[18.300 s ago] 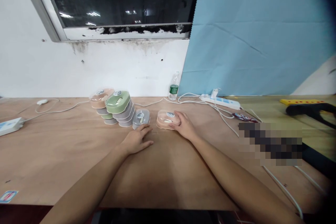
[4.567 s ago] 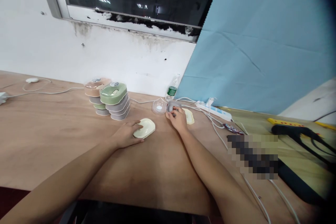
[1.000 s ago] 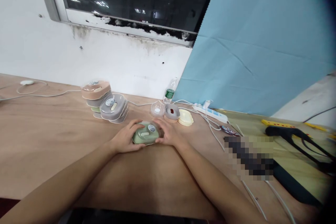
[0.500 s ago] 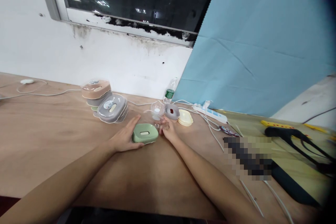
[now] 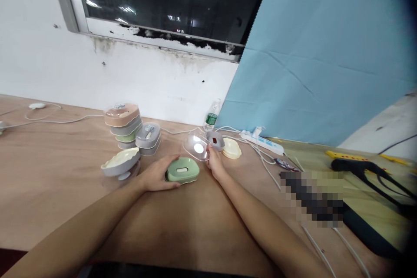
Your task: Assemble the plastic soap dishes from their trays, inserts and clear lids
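My left hand (image 5: 160,173) wraps the left side of a small green plastic box (image 5: 190,169), thumb along the front and fingers behind. The box has a pale slot in its top and rests on the wooden table. In my right hand (image 5: 215,163), just right of the box, is a clear plastic lid (image 5: 192,140) with a round white sticker, tilted up and gripped at its right edge. Behind that lid lies a grey lid-like piece (image 5: 216,139) with a dark red mark. A grey box with a cream rim (image 5: 120,166) sits tipped over, left of my left hand.
At the back left stand a tall stack of boxes with a peach one (image 5: 122,116) on top and a shorter grey stack (image 5: 148,135). Cream lids (image 5: 232,149), a water bottle (image 5: 211,117), a power strip (image 5: 262,142) and cables lie at the back right.
The top grey box has come off the shorter stack and tipped over toward the front left. My right hand has raised the clear lid. The left hand stays at the green box.
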Demonstrator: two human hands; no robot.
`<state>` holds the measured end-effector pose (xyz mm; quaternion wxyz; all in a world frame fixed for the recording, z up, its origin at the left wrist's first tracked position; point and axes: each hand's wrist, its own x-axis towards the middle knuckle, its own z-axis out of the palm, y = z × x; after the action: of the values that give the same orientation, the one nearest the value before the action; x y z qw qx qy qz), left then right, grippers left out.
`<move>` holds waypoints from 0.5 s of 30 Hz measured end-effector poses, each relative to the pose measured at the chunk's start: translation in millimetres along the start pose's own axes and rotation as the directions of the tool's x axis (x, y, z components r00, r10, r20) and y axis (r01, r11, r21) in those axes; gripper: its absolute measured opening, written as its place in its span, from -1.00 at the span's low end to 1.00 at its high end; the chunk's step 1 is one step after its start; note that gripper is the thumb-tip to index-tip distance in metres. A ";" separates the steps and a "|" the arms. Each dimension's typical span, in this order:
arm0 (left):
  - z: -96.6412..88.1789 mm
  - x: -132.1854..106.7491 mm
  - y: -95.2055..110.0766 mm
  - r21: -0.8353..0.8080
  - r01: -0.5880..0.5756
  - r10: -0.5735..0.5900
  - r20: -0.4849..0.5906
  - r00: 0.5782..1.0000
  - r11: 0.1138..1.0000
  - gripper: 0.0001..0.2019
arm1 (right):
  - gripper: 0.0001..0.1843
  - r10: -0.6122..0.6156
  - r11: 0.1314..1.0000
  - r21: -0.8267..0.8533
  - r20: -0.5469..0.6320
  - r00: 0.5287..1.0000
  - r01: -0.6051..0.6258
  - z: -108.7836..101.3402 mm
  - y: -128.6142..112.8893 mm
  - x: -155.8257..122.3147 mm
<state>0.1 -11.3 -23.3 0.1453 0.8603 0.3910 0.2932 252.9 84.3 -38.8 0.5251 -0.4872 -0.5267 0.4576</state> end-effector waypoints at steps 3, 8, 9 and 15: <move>0.5 2.0 2.8 0.004 -0.025 0.025 0.027 0.999 1.000 -0.12 | -0.47 0.077 0.990 0.119 0.010 0.997 -0.078 7.2 -3.4 -3.5; 1.2 4.4 3.7 0.007 -0.051 0.051 0.045 0.998 0.999 -0.13 | -0.52 0.117 0.965 0.231 0.057 0.992 -0.127 14.1 -4.5 -4.0; 1.2 4.6 3.9 0.006 -0.053 0.053 0.046 0.998 0.999 -0.14 | -0.54 0.120 0.963 0.239 0.050 0.992 -0.129 14.3 -4.3 -2.9; 0.5 5.1 6.7 -0.011 -0.053 0.054 0.053 0.997 0.999 -0.19 | -0.62 0.133 0.958 0.253 0.036 0.990 -0.138 15.4 -2.5 4.8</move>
<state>7.0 -11.8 -18.5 0.1519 0.8773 0.3624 0.2755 237.5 89.3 -36.2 0.5458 -0.4464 -0.4338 0.5609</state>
